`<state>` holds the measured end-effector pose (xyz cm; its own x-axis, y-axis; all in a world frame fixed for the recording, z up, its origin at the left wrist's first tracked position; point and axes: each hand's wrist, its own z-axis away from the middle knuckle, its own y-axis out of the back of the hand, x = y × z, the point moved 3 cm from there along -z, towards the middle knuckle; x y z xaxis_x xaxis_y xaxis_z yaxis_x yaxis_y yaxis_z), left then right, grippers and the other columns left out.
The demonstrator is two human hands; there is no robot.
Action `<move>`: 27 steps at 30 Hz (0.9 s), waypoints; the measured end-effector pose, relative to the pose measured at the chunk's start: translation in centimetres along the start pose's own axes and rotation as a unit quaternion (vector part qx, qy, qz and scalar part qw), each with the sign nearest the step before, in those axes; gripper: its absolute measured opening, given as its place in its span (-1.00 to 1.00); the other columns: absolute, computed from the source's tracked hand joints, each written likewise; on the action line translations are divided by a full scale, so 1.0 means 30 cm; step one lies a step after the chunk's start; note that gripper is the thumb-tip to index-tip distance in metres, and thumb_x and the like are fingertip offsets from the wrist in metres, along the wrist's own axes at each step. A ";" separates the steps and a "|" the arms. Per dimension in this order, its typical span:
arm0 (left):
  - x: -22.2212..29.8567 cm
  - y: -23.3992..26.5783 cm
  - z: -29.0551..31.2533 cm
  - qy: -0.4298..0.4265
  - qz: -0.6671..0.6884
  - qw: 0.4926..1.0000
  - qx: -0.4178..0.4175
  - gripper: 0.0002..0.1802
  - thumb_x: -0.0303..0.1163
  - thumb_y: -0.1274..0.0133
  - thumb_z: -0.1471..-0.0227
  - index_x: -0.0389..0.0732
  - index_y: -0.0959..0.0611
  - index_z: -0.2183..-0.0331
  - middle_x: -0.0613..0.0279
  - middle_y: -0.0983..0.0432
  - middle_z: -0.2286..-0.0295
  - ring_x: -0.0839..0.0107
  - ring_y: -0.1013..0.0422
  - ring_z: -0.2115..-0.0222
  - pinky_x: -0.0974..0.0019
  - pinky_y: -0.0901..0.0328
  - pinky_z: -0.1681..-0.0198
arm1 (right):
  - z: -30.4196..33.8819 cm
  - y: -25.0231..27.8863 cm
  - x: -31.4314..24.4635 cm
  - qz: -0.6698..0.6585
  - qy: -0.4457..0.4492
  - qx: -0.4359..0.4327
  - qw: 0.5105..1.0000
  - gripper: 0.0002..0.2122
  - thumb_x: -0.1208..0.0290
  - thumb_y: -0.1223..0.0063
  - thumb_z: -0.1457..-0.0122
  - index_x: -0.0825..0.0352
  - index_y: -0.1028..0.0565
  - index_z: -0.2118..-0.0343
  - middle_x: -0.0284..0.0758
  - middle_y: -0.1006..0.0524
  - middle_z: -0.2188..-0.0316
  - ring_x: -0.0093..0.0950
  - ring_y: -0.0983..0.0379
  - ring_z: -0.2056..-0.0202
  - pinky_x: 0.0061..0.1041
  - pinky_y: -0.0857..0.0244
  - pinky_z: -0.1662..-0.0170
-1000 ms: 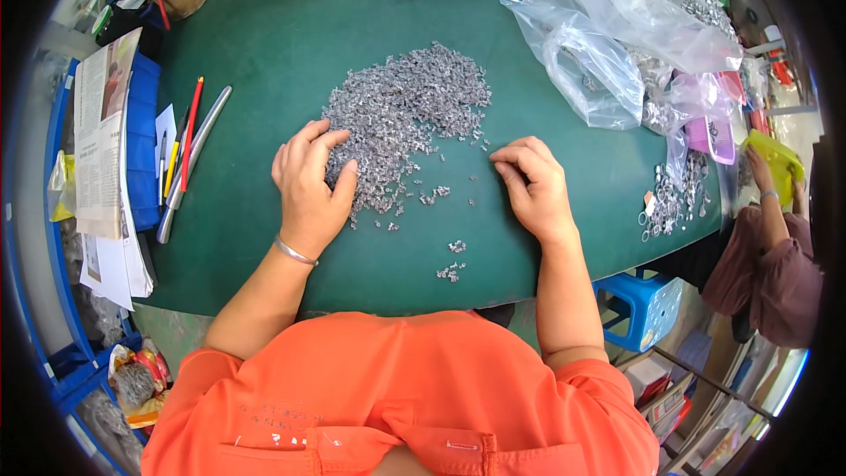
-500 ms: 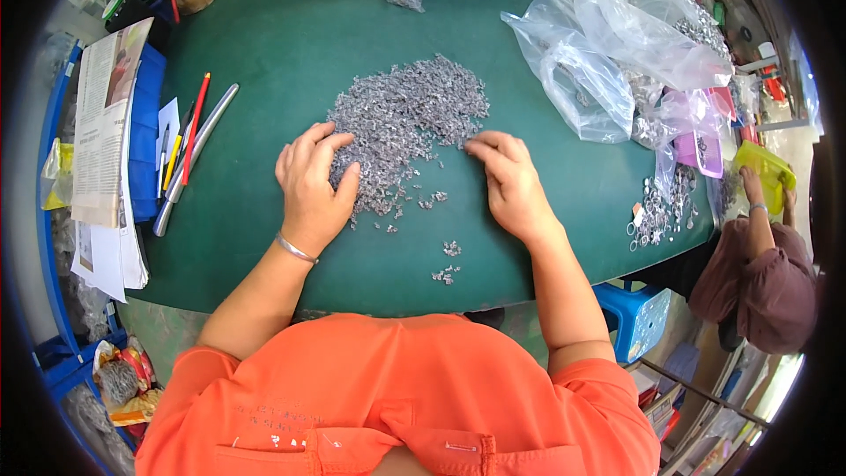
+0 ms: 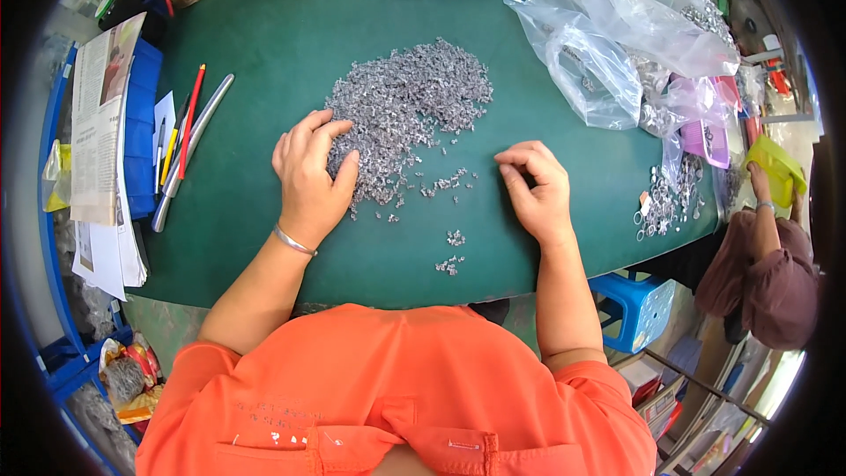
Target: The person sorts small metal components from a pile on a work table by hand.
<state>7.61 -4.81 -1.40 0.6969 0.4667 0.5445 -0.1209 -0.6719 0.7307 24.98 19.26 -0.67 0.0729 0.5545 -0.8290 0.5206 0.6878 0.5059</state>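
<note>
Green surface (image 3: 264,35), spanning the view beneath both hands. Clear plastic bags (image 3: 577,57), crumpled at its far right. Heap of small grey pieces (image 3: 414,92), on the middle of the surface, largely beyond and between the hands; the pieces look glossy, their exact form too small to tell. Left hand (image 3: 310,167), at the heap's left edge: fingers (image 3: 324,139) gently curved, thumb spread well away, tips at the outermost pieces; whether any piece is gripped cannot be told. Right hand (image 3: 539,189), to the right of the heap and apart from it: fingers bent, thumb tip near the forefinger tip; whether a piece lies between them cannot be told. Scatter of loose pieces (image 3: 448,180), between the heap's lower right edge and the right hand. Nearer cluster (image 3: 448,265) and farther cluster (image 3: 455,237), both on the body side of the scatter. Single piece, by judgement: very light, stiff, somewhat slippery, perhaps brittle at thin parts; best taken by its outer edges in a light fingertip pinch, several by a flat sweep.
</note>
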 end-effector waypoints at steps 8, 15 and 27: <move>0.006 0.009 -0.001 0.000 -0.021 1.000 -0.012 -0.63 -0.41 -0.21 0.01 -0.18 -0.64 0.10 0.05 -0.48 -0.01 0.08 -0.38 -0.06 0.07 -0.15 -0.19 | -0.001 -0.030 -0.023 0.115 0.113 -0.046 0.986 -0.91 0.55 -0.28 -0.02 0.27 -0.62 0.39 -0.37 -0.50 0.39 -0.32 -0.41 0.30 -0.36 -0.26 0.16; 0.002 0.010 -0.002 0.003 -0.021 1.000 -0.020 -0.64 -0.41 -0.20 0.00 -0.19 -0.63 0.10 0.04 -0.47 -0.01 0.06 -0.38 -0.06 0.06 -0.16 -0.19 | -0.005 -0.039 -0.045 0.108 0.121 -0.071 0.984 -0.90 0.57 -0.24 -0.01 0.25 -0.62 0.39 -0.39 -0.49 0.38 -0.35 -0.39 0.29 -0.39 -0.22 0.14; -0.003 0.006 -0.003 0.007 -0.004 1.000 -0.010 -0.63 -0.37 -0.23 0.03 -0.14 -0.65 0.11 0.09 -0.47 0.01 0.11 -0.37 -0.04 0.04 -0.11 -0.18 | 0.011 -0.028 -0.059 0.064 0.161 -0.139 0.975 -0.85 0.56 -0.24 0.09 0.21 -0.63 0.40 -0.44 -0.50 0.41 -0.39 -0.37 0.33 -0.39 -0.19 0.18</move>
<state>7.46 -4.93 -1.29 0.6873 0.4799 0.5452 -0.1307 -0.6567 0.7428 24.69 17.55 0.30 -0.1713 0.7320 -0.6595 0.2713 0.6785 0.6826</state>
